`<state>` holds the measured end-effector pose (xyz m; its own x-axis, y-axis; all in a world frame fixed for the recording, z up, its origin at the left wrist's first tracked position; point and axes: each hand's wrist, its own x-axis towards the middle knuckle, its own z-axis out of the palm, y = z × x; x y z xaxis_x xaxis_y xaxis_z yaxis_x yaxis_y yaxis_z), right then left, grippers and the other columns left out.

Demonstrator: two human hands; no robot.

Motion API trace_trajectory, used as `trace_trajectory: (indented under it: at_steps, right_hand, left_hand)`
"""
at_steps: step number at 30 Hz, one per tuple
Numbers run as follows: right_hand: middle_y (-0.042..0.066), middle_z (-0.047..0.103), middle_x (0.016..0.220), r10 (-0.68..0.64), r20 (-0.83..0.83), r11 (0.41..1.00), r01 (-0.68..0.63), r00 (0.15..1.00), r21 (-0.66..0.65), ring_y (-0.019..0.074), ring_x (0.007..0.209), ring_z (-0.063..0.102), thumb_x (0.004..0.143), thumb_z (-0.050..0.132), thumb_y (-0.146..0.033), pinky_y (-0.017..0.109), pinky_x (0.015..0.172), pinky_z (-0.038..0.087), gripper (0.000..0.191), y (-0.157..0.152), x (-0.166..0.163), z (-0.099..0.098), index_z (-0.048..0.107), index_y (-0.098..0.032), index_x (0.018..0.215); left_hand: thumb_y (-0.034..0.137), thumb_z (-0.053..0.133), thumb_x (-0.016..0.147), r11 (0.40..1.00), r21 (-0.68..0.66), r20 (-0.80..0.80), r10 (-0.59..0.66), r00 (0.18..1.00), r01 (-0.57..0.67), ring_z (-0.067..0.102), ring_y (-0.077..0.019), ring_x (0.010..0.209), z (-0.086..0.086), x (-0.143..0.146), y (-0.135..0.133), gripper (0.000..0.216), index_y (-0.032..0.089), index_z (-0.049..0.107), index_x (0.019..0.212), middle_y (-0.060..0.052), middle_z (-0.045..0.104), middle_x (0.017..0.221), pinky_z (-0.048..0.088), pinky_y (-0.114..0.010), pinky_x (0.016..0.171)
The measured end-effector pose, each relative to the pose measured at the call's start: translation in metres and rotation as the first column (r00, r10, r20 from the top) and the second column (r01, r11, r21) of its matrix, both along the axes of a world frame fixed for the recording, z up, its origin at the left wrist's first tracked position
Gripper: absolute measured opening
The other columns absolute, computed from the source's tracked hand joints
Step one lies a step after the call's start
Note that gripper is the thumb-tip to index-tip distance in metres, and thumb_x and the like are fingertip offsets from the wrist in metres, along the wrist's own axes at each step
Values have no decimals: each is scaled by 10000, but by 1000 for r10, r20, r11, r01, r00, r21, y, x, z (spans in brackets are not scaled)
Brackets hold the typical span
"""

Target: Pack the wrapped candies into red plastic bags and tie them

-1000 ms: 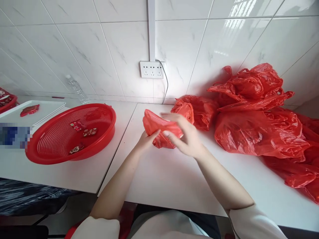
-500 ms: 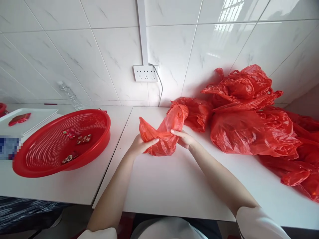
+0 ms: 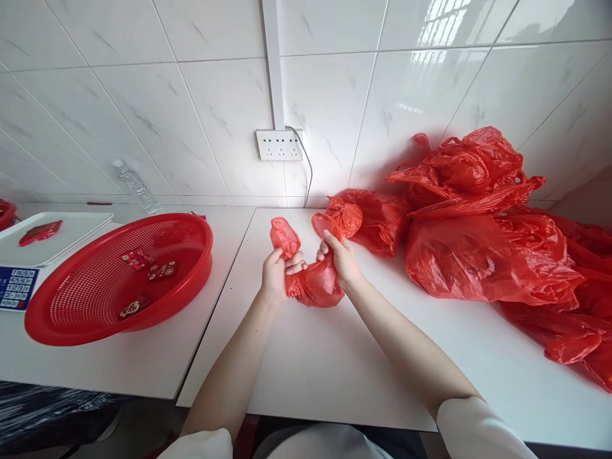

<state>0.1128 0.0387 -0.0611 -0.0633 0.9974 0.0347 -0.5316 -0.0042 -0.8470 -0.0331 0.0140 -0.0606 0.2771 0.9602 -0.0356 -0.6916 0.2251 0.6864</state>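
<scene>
A small red plastic bag point(image 3: 318, 287) hangs between my two hands just above the white table, its lower part bulging. My left hand point(image 3: 277, 274) is closed around the bag's left end, and a puff of plastic sticks up above the fist. My right hand point(image 3: 342, 255) grips the other end, thumb on top, with a loop of plastic standing out above it. What lies inside the bag cannot be made out. Right behind my right hand sits another red bag point(image 3: 380, 220), touching the pile of red bags.
Large filled red bags point(image 3: 488, 255) are heaped at the right against the tiled wall. To the left stands a red strainer basket point(image 3: 186, 306) with a few small packets in it. A scale point(image 3: 19, 287), a white tray point(image 3: 90, 223) and a clear bottle point(image 3: 138, 188) are beyond it. A socket strip point(image 3: 280, 145) is on the wall.
Both hands have gone from holding the bag's edges with thumbs on top to clutching its two ends. The bag's sides are now gathered into bunches.
</scene>
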Motion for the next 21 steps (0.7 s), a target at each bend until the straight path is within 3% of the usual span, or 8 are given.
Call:
trace_trajectory:
  at_steps: [2,4,8,10,12,15,17,21]
  right_hand:
    - [-67,452,581,-67,129,983,44,989,176,100,495,460,845,655,-470,262,542,453,338,-6,0,0,429,-235,754]
    - [-38,529,669,-77,383,916,-86,921,391,127,574,519,881,611,-434,306,627,495,245,-11,2,-1,465,-241,842]
    - [110,636,1037,-319,792,615,-522,520,591,270,1012,592,872,600,-349,530,984,417,174,-18,13,7,623,-189,937]
    - [143,530,1345,-380,831,545,-628,405,556,356,1286,445,852,646,-413,619,1103,257,278,-19,22,15,673,-196,1024]
    - [110,369,1528,-281,869,543,-680,406,493,369,1421,293,871,629,-471,618,1134,218,351,-18,32,23,667,-230,1123]
    - [105,459,1470,-38,856,617,-662,515,425,266,1309,484,959,512,-405,467,1029,434,337,-12,44,27,581,-252,1252]
    - [87,622,1258,19,829,675,-619,559,401,198,1057,635,962,511,-362,358,872,519,296,-7,49,27,594,-240,1219]
    - [42,692,902,-124,803,755,-470,583,458,158,782,636,903,615,-339,290,699,496,155,-6,60,32,693,-207,928]
  left_hand:
    - [430,609,812,998,32,-28,-57,998,58,481,-101,511,-2,-2,-1,285,186,522,692,29,475,597,508,-377,848]
    - [527,700,744,983,134,-148,-103,984,124,592,-167,692,-2,-1,-3,374,174,602,821,-21,575,716,489,-379,874]
    - [526,679,818,953,238,-466,-59,883,190,598,-248,1089,0,2,-13,489,249,612,1215,-82,675,1037,432,-371,962]
    - [549,586,884,971,154,-591,-59,805,184,644,-221,958,2,1,-18,401,265,653,1158,-57,691,886,468,-342,879]
    - [633,512,887,983,31,-673,-115,731,182,617,-178,617,4,-1,-21,464,215,708,849,-19,582,563,484,-301,667]
    - [735,387,878,959,-111,-634,-270,725,260,483,-133,394,5,-8,-21,707,176,575,489,-24,457,383,425,-272,490]
    - [734,362,887,930,-176,-562,-365,742,324,498,-125,406,4,-14,-17,752,146,614,492,-77,558,434,438,-253,492]
    - [610,435,933,909,-287,-430,-405,807,303,391,-63,361,-1,-20,-8,613,97,759,841,-117,717,653,390,-207,444]
